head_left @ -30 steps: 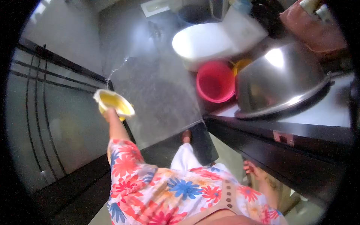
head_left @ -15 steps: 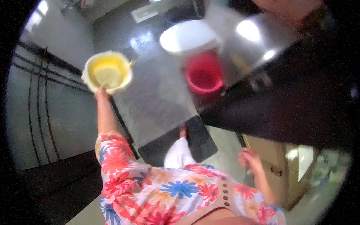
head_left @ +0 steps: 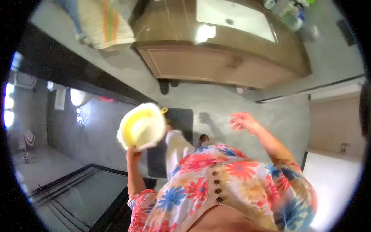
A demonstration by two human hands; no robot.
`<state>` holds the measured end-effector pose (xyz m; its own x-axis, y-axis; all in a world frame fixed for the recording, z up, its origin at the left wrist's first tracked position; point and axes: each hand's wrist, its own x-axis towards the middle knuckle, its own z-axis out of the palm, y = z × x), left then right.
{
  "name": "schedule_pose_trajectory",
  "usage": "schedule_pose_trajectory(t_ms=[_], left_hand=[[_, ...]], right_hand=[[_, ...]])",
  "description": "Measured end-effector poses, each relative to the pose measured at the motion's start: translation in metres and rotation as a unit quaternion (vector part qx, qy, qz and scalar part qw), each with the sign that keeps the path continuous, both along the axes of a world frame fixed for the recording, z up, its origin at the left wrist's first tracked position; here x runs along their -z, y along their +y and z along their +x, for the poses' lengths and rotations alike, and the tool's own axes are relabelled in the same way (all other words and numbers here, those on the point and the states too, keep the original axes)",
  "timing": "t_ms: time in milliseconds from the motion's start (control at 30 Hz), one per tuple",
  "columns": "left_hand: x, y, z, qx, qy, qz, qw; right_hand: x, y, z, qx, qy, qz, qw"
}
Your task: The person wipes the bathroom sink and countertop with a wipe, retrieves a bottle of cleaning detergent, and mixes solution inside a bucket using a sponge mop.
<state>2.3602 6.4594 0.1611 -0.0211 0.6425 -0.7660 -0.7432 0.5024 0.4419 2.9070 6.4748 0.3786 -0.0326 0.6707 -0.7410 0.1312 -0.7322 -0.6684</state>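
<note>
Washroom, sink [head_left: 247, 19] bench [head_left: 170, 25] across the top of the frame. Tub [head_left: 143, 127] is up off the floor [head_left: 228, 100], left of centre, left hand [head_left: 134, 153] pinching its rim; not put down yet, contents unclear. Right hand [head_left: 245, 121] is empty, fingers loosely spread.

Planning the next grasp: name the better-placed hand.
Right hand, probably: it looks empty, while the left hand grips a rounded, yellow, white-rimmed, plastic-looking tub.
</note>
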Motion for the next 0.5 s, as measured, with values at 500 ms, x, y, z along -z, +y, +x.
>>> schedule_pose_trajectory(t_ms=[500], left_hand=[[-0.179,0.332,0.347,0.521,-0.093,0.082,0.844]], right_hand=[[-0.029,0.14,0.117,0.207,0.037,-0.014,0.978]])
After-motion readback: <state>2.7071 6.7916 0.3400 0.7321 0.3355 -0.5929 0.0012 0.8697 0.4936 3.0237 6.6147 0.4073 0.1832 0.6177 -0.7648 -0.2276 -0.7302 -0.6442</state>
